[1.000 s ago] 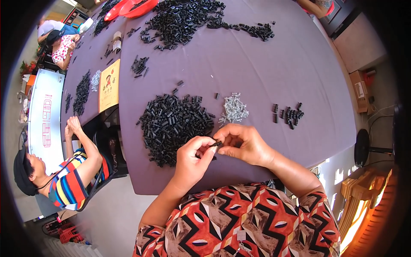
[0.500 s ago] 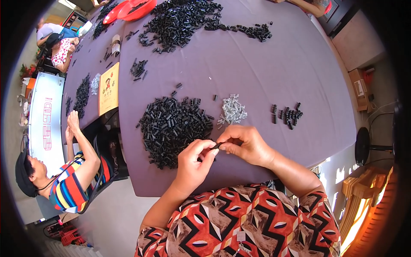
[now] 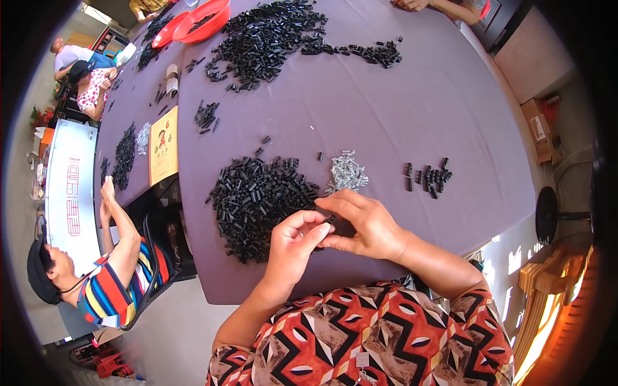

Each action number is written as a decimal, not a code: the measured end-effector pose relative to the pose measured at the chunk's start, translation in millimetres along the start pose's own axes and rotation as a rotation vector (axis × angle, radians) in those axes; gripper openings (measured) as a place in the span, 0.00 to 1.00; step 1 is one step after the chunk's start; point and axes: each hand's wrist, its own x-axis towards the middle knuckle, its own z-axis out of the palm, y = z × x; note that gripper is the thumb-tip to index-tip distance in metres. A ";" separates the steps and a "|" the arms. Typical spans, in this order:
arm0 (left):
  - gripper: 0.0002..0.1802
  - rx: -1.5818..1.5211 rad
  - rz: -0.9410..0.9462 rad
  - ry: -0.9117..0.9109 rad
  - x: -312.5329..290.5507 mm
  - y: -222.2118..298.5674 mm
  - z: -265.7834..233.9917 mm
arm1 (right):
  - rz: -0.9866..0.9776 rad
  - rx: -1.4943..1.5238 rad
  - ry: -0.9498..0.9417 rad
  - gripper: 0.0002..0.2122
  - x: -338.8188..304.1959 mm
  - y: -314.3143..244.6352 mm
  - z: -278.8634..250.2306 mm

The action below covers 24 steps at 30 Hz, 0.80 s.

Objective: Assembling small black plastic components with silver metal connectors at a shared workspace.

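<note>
Black part prob. pinched betw. both hands' fingers.

Bare forearms, short-sleeved top in orange, black, brown, white zigzags

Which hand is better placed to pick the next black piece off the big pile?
Probably the left hand: it lies right beside the big pile of black pieces. The right hand sits farther away, nearer the small silver heap.

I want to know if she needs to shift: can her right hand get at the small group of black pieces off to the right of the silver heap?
Probably yes. The right hand lies on the table just short of the small group of black pieces, with only bare purple cloth between them. It is pinching a small black piece with the left hand.
</note>
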 end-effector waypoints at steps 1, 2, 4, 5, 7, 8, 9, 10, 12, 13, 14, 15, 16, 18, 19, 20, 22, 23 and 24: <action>0.07 0.003 -0.003 -0.006 1.2 -2.5 2.2 | -0.077 -0.133 0.043 0.28 -0.6 1.0 1.4; 0.07 -0.024 0.012 -0.016 2.7 -6.1 3.9 | -0.072 -0.134 0.048 0.28 -1.8 4.3 3.7; 0.07 -0.048 0.022 -0.031 4.4 -10.8 3.7 | -0.099 -0.229 0.065 0.27 -4.5 11.3 7.9; 0.08 -0.083 -0.003 -0.058 4.2 -12.0 1.9 | -0.095 -0.228 0.068 0.27 -4.7 11.4 7.8; 0.08 -0.116 -0.031 -0.087 3.5 -13.4 0.7 | -0.084 -0.207 0.053 0.24 -5.1 11.4 7.3; 0.07 -0.094 -0.016 -0.094 3.7 -13.9 0.9 | -0.079 -0.207 0.057 0.24 -5.3 11.3 6.5; 0.08 -0.071 -0.001 -0.101 4.1 -13.9 1.5 | -0.078 -0.195 0.048 0.23 -5.2 10.6 5.3; 0.08 -0.069 -0.005 -0.103 3.3 -12.7 2.4 | -0.077 -0.184 0.039 0.22 -5.0 10.6 4.7; 0.11 -0.284 -0.156 -0.095 0.0 -3.5 9.0 | -0.069 -0.137 0.050 0.21 -4.9 10.7 4.5; 0.11 -0.282 -0.161 -0.096 0.2 -5.9 6.2 | -0.065 -0.092 0.057 0.20 -4.9 10.7 4.3; 0.13 -0.265 -0.180 -0.145 1.1 -8.0 1.8 | -0.064 -0.090 0.058 0.20 -4.2 10.1 3.9; 0.14 -0.247 -0.199 -0.195 1.2 -9.9 -1.3 | -0.082 -0.095 0.052 0.20 -3.5 9.0 3.1; 0.14 -0.247 -0.200 -0.193 0.7 -12.0 -2.9 | -0.099 -0.100 0.045 0.19 -3.0 8.5 2.8; 0.13 -0.249 -0.168 -0.204 1.5 -10.1 0.2 | -0.108 -0.104 0.050 0.19 -2.9 9.4 3.5; 0.13 -0.249 -0.169 -0.204 1.3 -9.4 3.2 | -0.119 -0.108 0.054 0.18 -2.9 9.7 3.8; 0.13 -0.275 -0.164 -0.195 0.9 -9.0 7.0 | -0.118 -0.107 0.054 0.18 -2.8 9.8 4.0; 0.12 -0.302 -0.161 -0.186 0.8 -10.8 8.0 | -0.124 -0.132 0.053 0.17 -2.8 9.5 4.0; 0.12 -0.293 -0.160 -0.171 1.5 -14.0 6.3 | -0.123 -0.131 0.053 0.17 -2.7 9.3 3.9; 0.11 -0.284 -0.160 -0.155 2.4 -17.2 4.5 | -0.120 -0.134 0.049 0.16 -2.7 9.1 3.8</action>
